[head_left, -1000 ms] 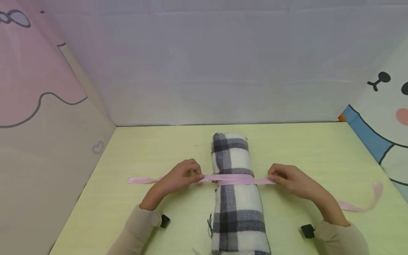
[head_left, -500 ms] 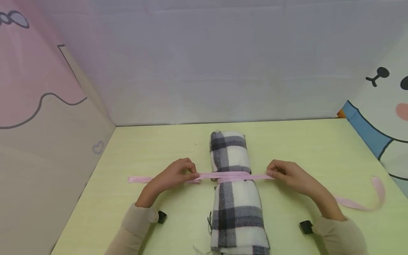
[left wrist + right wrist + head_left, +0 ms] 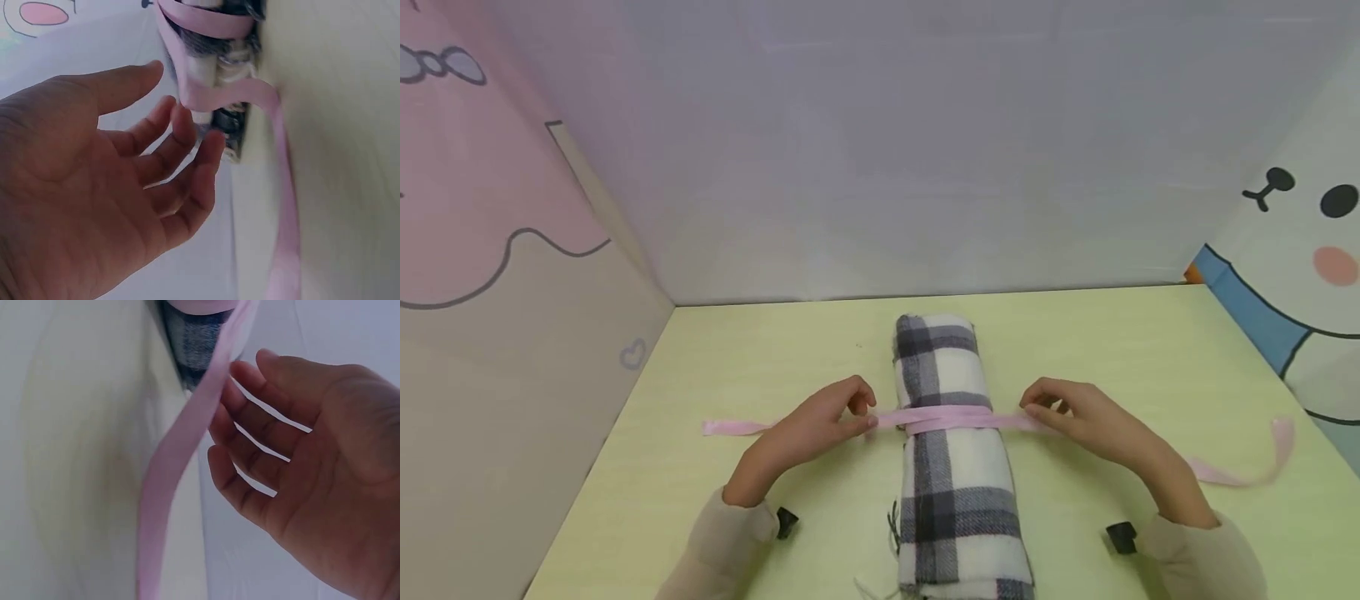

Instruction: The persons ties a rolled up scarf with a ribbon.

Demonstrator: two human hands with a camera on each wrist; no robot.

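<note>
Scarf roll w/ ribbon blocks table centre; sides open.

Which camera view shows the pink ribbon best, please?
The head view: the ribbon crosses the rolled scarf and both ends lie on the table. The left wrist view shows only its wrap and one tail beside the left hand; the right wrist view shows one strand by the right hand.

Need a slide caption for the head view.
Both hands, left and right, at a pink ribbon crossed over a rolled plaid scarf on a yellow-green table.
</note>
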